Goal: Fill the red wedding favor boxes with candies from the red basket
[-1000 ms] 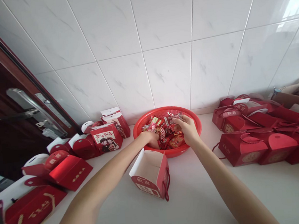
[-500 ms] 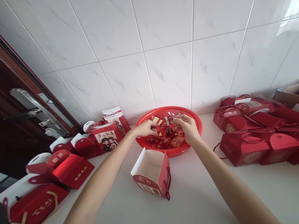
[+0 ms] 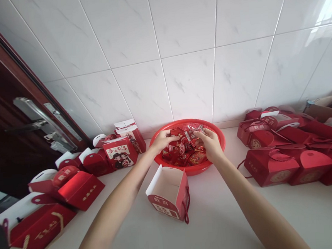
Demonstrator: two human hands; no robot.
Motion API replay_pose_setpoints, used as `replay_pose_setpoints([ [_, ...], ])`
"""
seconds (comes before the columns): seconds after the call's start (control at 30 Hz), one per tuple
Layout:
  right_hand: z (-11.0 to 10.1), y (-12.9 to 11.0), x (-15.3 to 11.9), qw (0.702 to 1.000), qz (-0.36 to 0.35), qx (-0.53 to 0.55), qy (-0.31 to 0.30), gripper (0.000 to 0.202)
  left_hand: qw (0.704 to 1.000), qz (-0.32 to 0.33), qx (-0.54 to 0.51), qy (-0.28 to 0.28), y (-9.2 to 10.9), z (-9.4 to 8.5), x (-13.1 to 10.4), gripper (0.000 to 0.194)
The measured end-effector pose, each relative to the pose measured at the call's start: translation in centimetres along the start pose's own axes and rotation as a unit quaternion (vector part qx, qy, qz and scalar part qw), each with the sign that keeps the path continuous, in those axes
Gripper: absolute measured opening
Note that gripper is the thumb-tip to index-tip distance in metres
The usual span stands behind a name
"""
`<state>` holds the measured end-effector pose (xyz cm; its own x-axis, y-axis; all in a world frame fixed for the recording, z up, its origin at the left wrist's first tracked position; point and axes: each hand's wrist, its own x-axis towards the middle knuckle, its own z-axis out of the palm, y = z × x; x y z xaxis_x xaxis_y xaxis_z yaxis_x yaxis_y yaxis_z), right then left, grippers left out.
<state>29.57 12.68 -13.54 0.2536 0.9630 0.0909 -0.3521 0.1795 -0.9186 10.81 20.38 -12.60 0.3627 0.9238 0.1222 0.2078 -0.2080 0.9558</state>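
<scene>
A red plastic basket (image 3: 193, 171) stands against the wall, holding several red wrapped candies (image 3: 182, 150). Over its left side, my left hand (image 3: 163, 141) pinches a red wrapped candy (image 3: 177, 132) between thumb and fingers. At the basket's right side my right hand (image 3: 210, 142) has its fingers closed on a shiny clear-and-red packet (image 3: 196, 129); part of this packet is hidden by the fingers. In front of the basket, between my forearms, a red gift box (image 3: 168, 190) stands with its top open and its white inside showing. A red cord handle hangs down its right side.
Red gift boxes with raised flaps (image 3: 81, 190) line the left of the white table (image 3: 218, 228), beside flat printed boxes (image 3: 120, 153). More red boxes (image 3: 271, 165) crowd the right side. A brown carton (image 3: 327, 112) sits at far right. A tiled wall and a door border the table.
My left hand has shifted slightly up within the basket and now pinches a red candy. A yellowish packet that lay near it is no longer visible. My right hand stays nearly in place.
</scene>
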Motion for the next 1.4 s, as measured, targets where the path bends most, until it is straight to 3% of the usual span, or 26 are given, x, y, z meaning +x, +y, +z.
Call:
replay_pose_setpoints([
  [0.47,-0.1,-0.1,0.0,1.0,0.009,-0.005,-0.001,0.031,0.997,-0.018,-0.056,0.042,-0.1,-0.1,-0.6,0.041],
  [0.73,0.3,-0.3,-0.2,0.999,0.026,0.001,-0.028,0.023,0.999,-0.007,-0.05,-0.011,1.3,0.3,-1.9,0.044],
  [1.03,0.0,0.0,0.2,1.0,0.015,0.013,-0.004,0.03,0.998,-0.019,-0.045,-0.047,0.6,-0.2,-1.8,0.063],
  [1.23,0.0,0.0,0.3,1.0,0.009,0.019,0.011,0.03,0.995,-0.054,-0.048,-0.071,0.6,-0.4,-2.3,0.055],
  [1.4,0.1,-0.1,0.2,1.0,0.007,0.021,0.005,0.03,0.995,-0.044,-0.046,-0.071,0.3,-0.1,-2.0,0.052],
])
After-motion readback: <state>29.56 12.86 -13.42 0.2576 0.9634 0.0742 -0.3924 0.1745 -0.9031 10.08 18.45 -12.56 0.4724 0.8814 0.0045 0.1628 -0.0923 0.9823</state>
